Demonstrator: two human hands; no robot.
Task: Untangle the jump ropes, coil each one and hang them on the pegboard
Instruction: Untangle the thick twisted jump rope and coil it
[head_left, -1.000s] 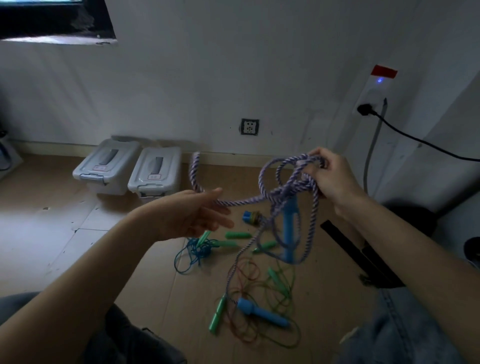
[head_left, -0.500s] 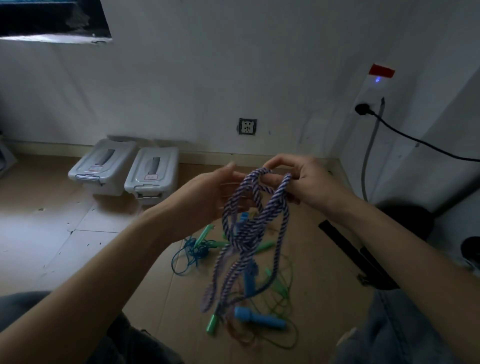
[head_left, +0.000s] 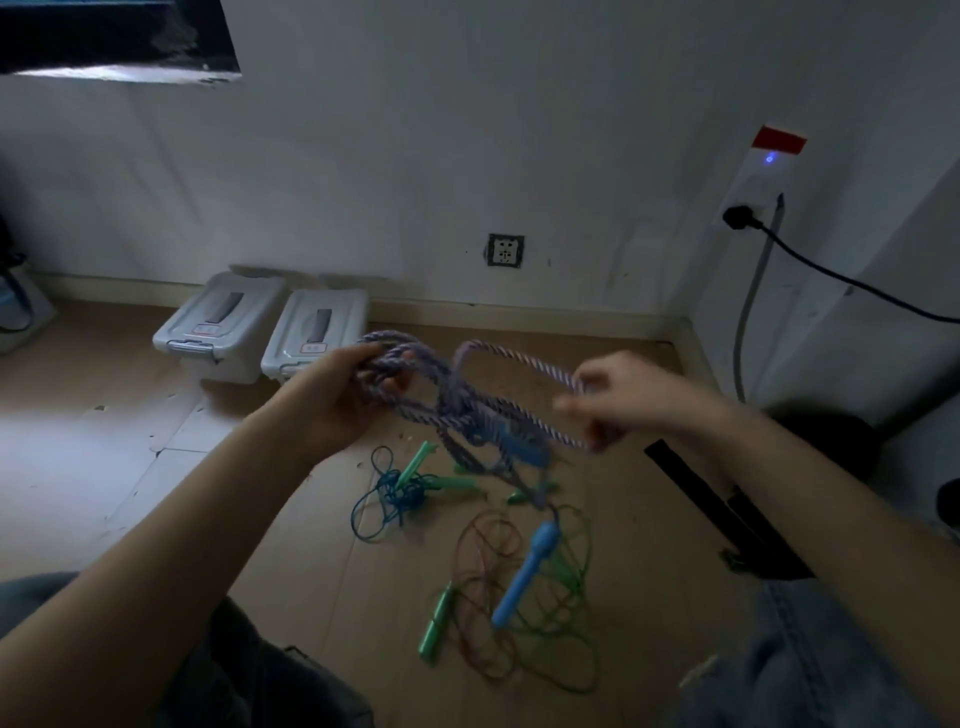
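Observation:
A purple-and-white twisted jump rope (head_left: 457, 400) hangs in loops between my hands above the floor. My left hand (head_left: 348, 400) grips a bundle of its coils. My right hand (head_left: 618, 400), blurred by motion, pinches a single loop pulled out to the right. One of its blue handles (head_left: 524, 574) dangles down over the floor pile. Below lie thin tangled ropes: a blue one (head_left: 389, 499), a red-brown one (head_left: 483, 582) and a green one (head_left: 566, 618), with several green handles (head_left: 436, 621) among them.
Two grey lidded plastic boxes (head_left: 311, 332) stand against the white wall at the left. A black cable (head_left: 841, 275) runs from a wall plug at the right. A dark flat object (head_left: 727, 514) lies on the floor by my right knee. No pegboard is in view.
My hands have moved apart. The coils have passed into my left hand, and my right hand has drawn one loop out to the right.

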